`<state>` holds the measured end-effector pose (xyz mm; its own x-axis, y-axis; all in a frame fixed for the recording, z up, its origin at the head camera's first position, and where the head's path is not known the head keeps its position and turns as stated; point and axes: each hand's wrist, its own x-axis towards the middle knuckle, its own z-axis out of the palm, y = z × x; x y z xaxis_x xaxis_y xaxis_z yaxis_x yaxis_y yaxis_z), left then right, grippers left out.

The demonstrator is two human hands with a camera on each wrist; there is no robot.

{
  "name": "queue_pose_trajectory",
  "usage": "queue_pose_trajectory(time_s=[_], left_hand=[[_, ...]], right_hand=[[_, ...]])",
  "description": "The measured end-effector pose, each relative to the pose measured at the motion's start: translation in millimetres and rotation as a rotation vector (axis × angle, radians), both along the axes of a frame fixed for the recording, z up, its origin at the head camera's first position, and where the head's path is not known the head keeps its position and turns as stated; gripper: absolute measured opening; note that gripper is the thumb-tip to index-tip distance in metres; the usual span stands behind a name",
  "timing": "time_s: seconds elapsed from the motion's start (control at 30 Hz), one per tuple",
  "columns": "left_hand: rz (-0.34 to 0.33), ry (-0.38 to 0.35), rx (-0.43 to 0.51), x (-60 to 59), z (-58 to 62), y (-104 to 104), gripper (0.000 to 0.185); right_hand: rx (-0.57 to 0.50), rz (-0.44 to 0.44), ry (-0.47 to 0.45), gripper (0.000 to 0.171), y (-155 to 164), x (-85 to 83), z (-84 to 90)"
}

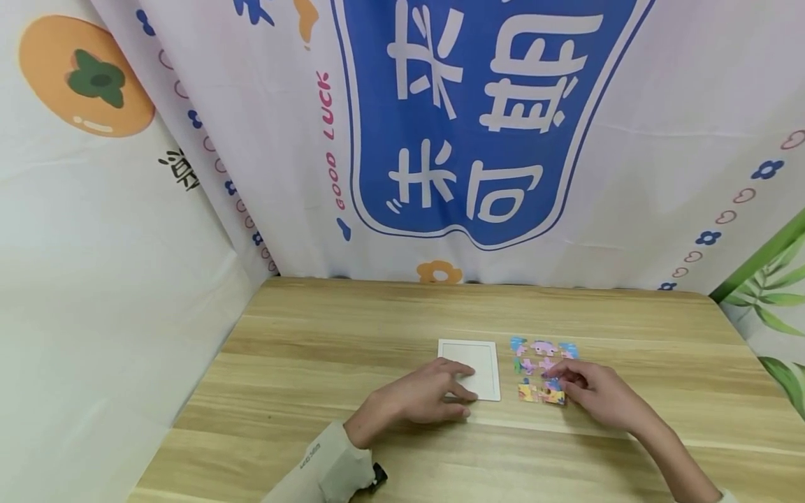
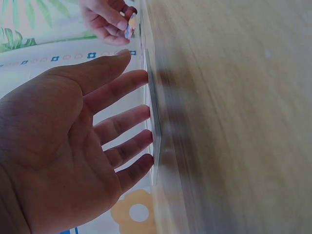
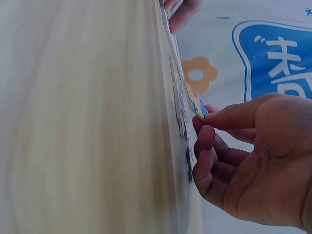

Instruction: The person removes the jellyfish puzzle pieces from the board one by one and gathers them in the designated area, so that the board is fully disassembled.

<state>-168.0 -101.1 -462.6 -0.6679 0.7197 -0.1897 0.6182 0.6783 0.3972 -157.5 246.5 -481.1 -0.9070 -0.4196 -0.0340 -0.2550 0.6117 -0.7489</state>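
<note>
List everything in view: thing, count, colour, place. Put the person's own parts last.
table: one, light wood grain, fills the lower part of the head view.
puzzle tray: one, white, flat on the table near the middle, under the left hand's fingertips.
puzzle pieces: a loose grid of about nine, pink, blue and yellow, on the table just right of the tray.
lifted piece: one, yellow and blue, nearest row of the grid, one edge raised off the table.
backdrop cloth: one, white with a blue panel of white characters, hangs behind the table.
left hand: one, fingers straight, resting on the tray's near left corner.
right hand: one, pinches the lifted piece between thumb and forefinger.
</note>
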Motion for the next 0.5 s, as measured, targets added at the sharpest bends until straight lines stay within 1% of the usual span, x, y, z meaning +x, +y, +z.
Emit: queue_pose_trajectory(time_s=[0.3,0.5], left_hand=[[-0.005,0.007,0.002,0.0,-0.6,0.1,0.033],[-0.002,0.002,0.012,0.5,-0.6,0.1,0.032]], right_hand=[[0.049,-0.05,0.019,0.021,24.4,5.6,-1.7],[0.076,-0.07,-0.003,0.022,34.1,6.5,-3.6]])
